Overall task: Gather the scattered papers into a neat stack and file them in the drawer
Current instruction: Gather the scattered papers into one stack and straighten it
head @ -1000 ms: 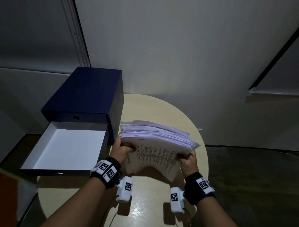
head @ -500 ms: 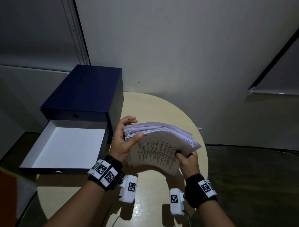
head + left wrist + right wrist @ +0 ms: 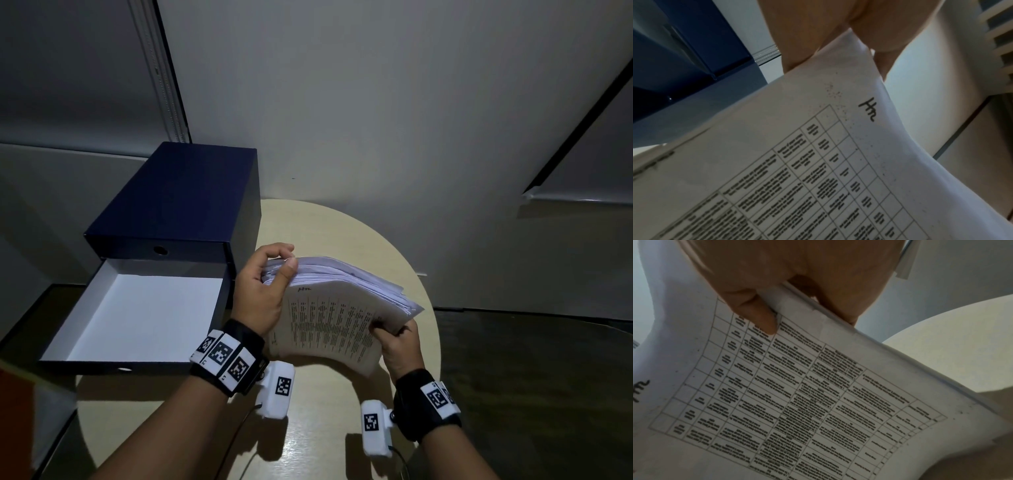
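A thick stack of printed papers (image 3: 329, 318) stands on edge above the round table, its printed table side facing me. My left hand (image 3: 270, 284) grips the stack's upper left corner, thumb on the near face and fingers curled over the top. My right hand (image 3: 394, 334) pinches the right edge lower down. The wrist views show the same printed sheet (image 3: 818, 170) (image 3: 797, 394) held by the thumb and fingers. To the left sits the dark blue file box (image 3: 181, 198) with its white-lined drawer (image 3: 137, 315) pulled open.
The round beige table (image 3: 342, 233) stands against a grey wall. The file box and drawer fill the table's left side. An orange object (image 3: 13, 411) shows at the lower left edge, with dark floor (image 3: 531, 377) to the right.
My left hand moved up from the stack's lower left edge to its top left corner and closed round it. The stack has tilted more upright. The right hand keeps its hold.
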Demonstrator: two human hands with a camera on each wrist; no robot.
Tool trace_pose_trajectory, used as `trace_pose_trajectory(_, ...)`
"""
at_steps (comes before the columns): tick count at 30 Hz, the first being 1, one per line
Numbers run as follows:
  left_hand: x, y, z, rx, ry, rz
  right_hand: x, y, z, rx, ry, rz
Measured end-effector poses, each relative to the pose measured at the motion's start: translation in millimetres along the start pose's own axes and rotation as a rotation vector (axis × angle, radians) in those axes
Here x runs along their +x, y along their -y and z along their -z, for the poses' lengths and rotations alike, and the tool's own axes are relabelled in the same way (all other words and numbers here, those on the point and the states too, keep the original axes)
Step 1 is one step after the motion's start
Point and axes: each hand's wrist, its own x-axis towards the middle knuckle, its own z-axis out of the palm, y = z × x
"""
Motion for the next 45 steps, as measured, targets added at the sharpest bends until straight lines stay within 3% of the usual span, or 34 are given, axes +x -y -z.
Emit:
trace_pose_trajectory(9,-1,5,2,-0.253,0.026,0.038,-1,5,-8,-0.012,0.062,0.015)
trace_pose_trajectory(11,0,5,4,-0.199,0.068,-0.032,0,4,-8,-0.003,0.052,0.004)
trace_pose_trajectory(14,-2,10,8,0.041,0.179,-0.103,-1,3,-10,-0.056,0.041,-0.016)
trace_pose_trajectory(16,-4,11,10,0.22,0.176,-0.118,-2,8,-11,-0.17,0.022,0.017)
trace_pose_trajectory(19,1,-1,15,0.635,0.111,-0.256,-1,33,-8,-0.341,0.033,0.2)
trace_pose_trajectory(22,7,-23,10,0.943,0.191,-0.373,1,69,-10,-0.629,0.159,0.487)
trace_pose_trajectory(26,11,-34,10,0.818,0.404,-0.243,3,100,-18,-0.937,0.24,0.735)
trace_pose_trajectory(28,10,-28,13,0.661,0.392,-0.162,-2,107,-20,-0.948,0.231,0.772)
trace_pose_trajectory(30,6,-18,17,0.481,0.332,-0.057,-3,103,-14,-0.93,0.125,0.784)
trace_pose_trajectory(31,4,-13,21,0.412,0.296,0.005,-2,97,-8,-0.934,0.03,0.757)
trace_pose_trajectory(33,-1,2,31,0.319,0.228,0.107,2,77,14,-0.91,-0.175,0.566)
trace_pose_trajectory(35,-7,15,44,0.249,0.168,0.172,4,60,38,-0.622,-0.272,0.269)
trace_pose_trajectory(37,-16,22,52,0.136,0.109,0.246,5,39,58,-0.218,-0.225,0.018)
trace_pose_trajectory(40,-26,26,52,-0.049,0.061,0.338,8,11,76,0.246,0.066,-0.124)
trace_pose_trajectory(42,-31,32,50,-0.047,0.069,0.344,3,9,73,0.28,0.159,-0.176)
trace_pose_trajectory(45,-37,48,50,0.025,0.114,0.304,-6,7,62,0.124,0.04,-0.082)
